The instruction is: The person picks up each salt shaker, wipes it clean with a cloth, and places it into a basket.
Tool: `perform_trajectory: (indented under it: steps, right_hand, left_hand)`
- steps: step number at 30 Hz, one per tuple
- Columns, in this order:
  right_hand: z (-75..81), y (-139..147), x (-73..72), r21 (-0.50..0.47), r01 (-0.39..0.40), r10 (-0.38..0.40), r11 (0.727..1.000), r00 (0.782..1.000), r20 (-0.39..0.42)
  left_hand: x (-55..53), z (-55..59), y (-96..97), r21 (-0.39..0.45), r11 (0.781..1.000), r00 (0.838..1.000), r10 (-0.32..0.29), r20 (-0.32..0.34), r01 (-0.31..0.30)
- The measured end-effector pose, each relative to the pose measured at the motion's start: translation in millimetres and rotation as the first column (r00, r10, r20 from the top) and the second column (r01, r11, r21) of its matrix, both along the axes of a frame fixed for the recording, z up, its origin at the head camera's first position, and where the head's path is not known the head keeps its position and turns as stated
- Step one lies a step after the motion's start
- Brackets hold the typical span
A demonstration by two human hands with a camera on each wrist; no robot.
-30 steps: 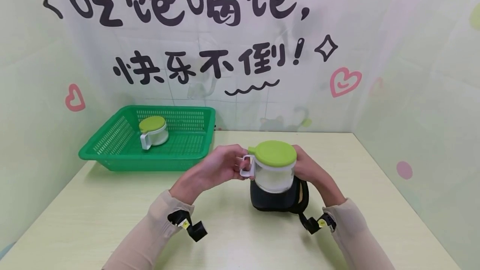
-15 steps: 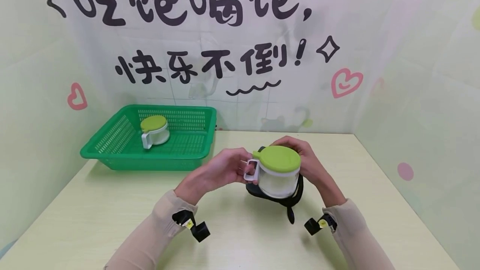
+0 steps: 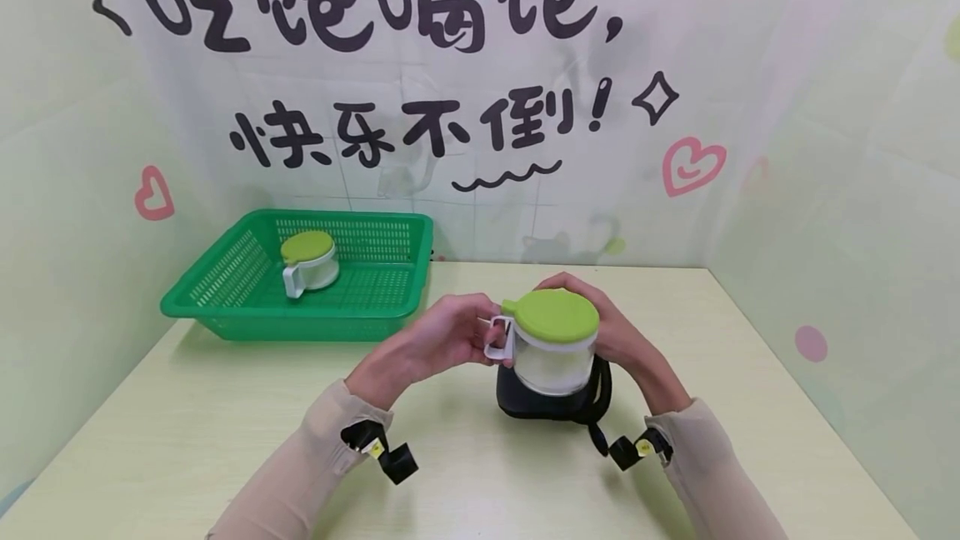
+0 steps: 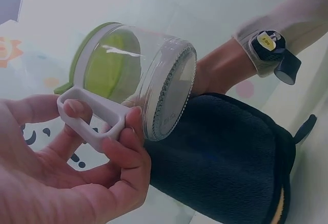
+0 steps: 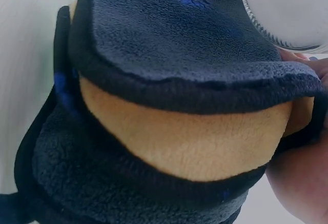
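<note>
A clear glass jar (image 3: pixel 553 367) with a green lid (image 3: pixel 557 315) and a white handle is held tilted above the table. My left hand (image 3: pixel 448 332) grips it by the handle (image 4: pixel 95 119), fingers curled through and around the loop. Behind and below the jar, my right hand (image 3: pixel 618 325) holds a folded dark navy cloth (image 3: pixel 528 402). The right wrist view shows the cloth's tan inner side (image 5: pixel 195 131) between black-edged folds. Much of the right hand is hidden by the jar and cloth.
A green plastic basket (image 3: pixel 300 329) stands at the back left of the table. Inside it sits a similar lidded jar (image 3: pixel 318 272) with a white handle. A printed curtain (image 3: pixel 480 223) closes off the back, and pale walls flank the table (image 3: pixel 465 473).
The jar first shifted right and slightly down, then slightly back left. My right hand moved up behind it. The cloth swung and now hangs lower beneath the jar.
</note>
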State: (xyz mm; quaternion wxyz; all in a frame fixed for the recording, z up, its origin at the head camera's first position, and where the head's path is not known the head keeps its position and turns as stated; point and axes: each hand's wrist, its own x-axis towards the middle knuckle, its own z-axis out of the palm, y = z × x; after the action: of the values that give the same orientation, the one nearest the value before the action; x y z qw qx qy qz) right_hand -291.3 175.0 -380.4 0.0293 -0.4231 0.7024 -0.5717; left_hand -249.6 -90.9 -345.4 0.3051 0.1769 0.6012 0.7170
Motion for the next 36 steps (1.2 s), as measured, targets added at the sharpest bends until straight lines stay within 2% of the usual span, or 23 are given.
perform_trajectory:
  steps: [3, 7, 11, 15, 20, 23, 27, 33, 36]
  right_hand:
    - [-2.1, -1, -0.6, -0.011, -0.042, 0.042, 0.999, 0.999, 0.02]
    - [-5.1, 0, 0.7, 0.013, -0.013, 0.013, 1.0, 1.0, -0.009]
    - [-5.1, 2, 1.7, 0.051, 0.073, -0.07, 0.996, 0.996, -0.05]
    - [-1.7, 4, 0.4, 0.106, 0.181, -0.17, 0.978, 0.98, -0.098]
    - [5.7, 8, -1.9, 0.141, 0.278, -0.271, 0.95, 0.96, -0.065]
    - [9.8, 14, -2.6, 0.139, 0.321, -0.318, 0.937, 0.947, -0.041]
    - [16.6, 21, -0.7, 0.135, 0.391, -0.384, 0.911, 0.921, -0.069]
    - [29.1, 31, 4.0, 0.122, 0.457, -0.445, 0.881, 0.888, -0.115]
    - [32.6, 34, 5.8, 0.105, 0.475, -0.46, 0.874, 0.877, -0.141]
  left_hand:
    - [-0.5, -0.1, -1.6, 0.016, 1.0, 1.0, 0.013, -0.003, -0.013]
    - [-1.0, 0.6, -3.6, 0.045, 0.999, 0.999, 0.032, -0.01, -0.031]
    - [-0.8, 2.5, -6.7, 0.06, 0.997, 0.998, 0.056, -0.036, -0.053]
    - [-1.9, 4.7, -9.9, 0.065, 0.994, 0.994, 0.088, -0.071, -0.083]
    - [-4.7, 7.6, -14.2, 0.065, 0.988, 0.985, 0.143, -0.093, -0.137]
    - [-6.8, 8.8, -17.0, 0.045, 0.985, 0.978, 0.172, -0.121, -0.168]
    - [-9.9, 10.1, -21.4, 0.028, 0.974, 0.965, 0.226, -0.136, -0.225]
    - [-16.0, 13.0, -30.3, 0.052, 0.948, 0.939, 0.317, -0.131, -0.313]
    - [-17.7, 15.3, -35.5, 0.078, 0.929, 0.924, 0.369, -0.103, -0.362]
